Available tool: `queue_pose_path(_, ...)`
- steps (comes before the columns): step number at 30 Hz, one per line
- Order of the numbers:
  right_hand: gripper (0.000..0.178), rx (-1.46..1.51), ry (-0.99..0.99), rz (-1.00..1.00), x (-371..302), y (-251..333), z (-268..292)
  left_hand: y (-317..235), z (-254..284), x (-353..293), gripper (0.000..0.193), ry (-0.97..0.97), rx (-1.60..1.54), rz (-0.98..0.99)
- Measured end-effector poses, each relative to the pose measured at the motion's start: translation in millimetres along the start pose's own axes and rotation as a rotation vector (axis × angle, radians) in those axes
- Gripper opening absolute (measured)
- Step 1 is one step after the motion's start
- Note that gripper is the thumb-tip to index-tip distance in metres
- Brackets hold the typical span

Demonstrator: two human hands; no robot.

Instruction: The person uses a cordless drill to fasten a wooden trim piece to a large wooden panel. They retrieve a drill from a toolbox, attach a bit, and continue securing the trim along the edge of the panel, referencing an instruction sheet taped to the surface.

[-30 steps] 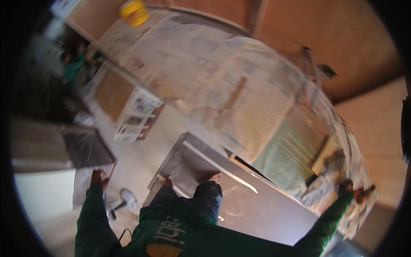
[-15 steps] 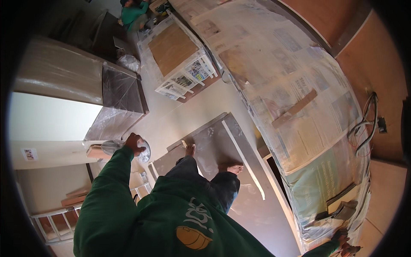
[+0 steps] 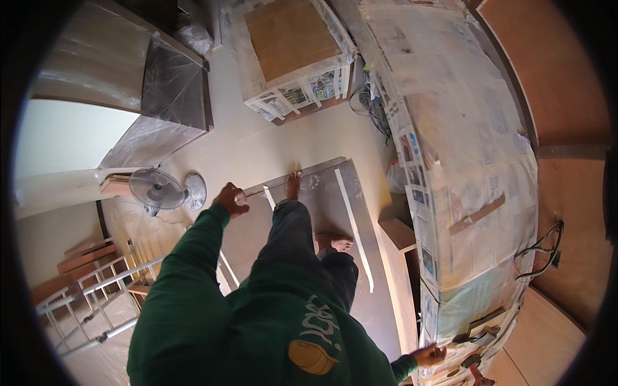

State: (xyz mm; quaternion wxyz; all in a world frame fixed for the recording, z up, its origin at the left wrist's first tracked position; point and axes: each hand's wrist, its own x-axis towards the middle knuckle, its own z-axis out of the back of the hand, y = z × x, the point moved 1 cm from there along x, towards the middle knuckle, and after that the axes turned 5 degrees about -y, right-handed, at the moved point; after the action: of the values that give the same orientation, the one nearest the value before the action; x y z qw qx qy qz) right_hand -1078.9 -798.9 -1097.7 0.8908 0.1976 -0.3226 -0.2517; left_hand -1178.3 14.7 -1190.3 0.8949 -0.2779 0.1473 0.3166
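My left hand (image 3: 233, 201) hangs out over the left edge of a flat grey-brown board (image 3: 322, 212), its fingers loosely curled and apart, with nothing visible in them. My bare feet stand on that board, which has pale strips (image 3: 353, 228) along it. At lower right my right hand (image 3: 430, 355) is beside the near end of a long counter covered with newspaper and plastic (image 3: 460, 161). Its fingers are partly extended and I see nothing in them. Close by on the covering lie a red and black tool that looks like a drill (image 3: 474, 372) and some dark flat pieces (image 3: 484, 328).
A pedestal fan (image 3: 156, 188) and an aluminium ladder (image 3: 96, 296) stand to the left. Ahead is a newspaper-wrapped box with brown cardboard on top (image 3: 293, 38). Plastic-wrapped cabinets (image 3: 174, 90) stand at far left. Cables (image 3: 547, 251) hang from the right wall.
The view has swung, and the co-worker at the far end has left it. My right hand has come away from the dark items at the counter's near end, toward my body.
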Motion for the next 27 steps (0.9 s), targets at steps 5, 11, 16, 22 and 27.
queue_pose_path(5,0.040,0.027,0.487,0.077,-99.6,159.7,-62.2,16.8,-20.8,69.5,0.032,-0.005,-0.135,0.045)
queue_pose_path(11,0.030,0.032,1.455,-0.147,-235.4,290.9,-199.8,79.3,-27.5,97.8,0.033,0.111,-0.141,-0.030)
queue_pose_path(16,0.035,-0.111,1.916,0.287,-373.9,356.4,-271.6,121.8,-48.7,57.3,0.034,0.284,-0.220,0.031)
queue_pose_path(22,0.036,-0.454,1.729,0.094,-429.1,390.9,-306.3,174.4,-108.9,50.8,0.042,0.203,-0.364,0.418)
queue_pose_path(27,0.023,-0.373,1.747,0.170,-429.7,365.7,-356.9,206.2,-135.1,71.1,0.043,0.188,-0.420,0.421)
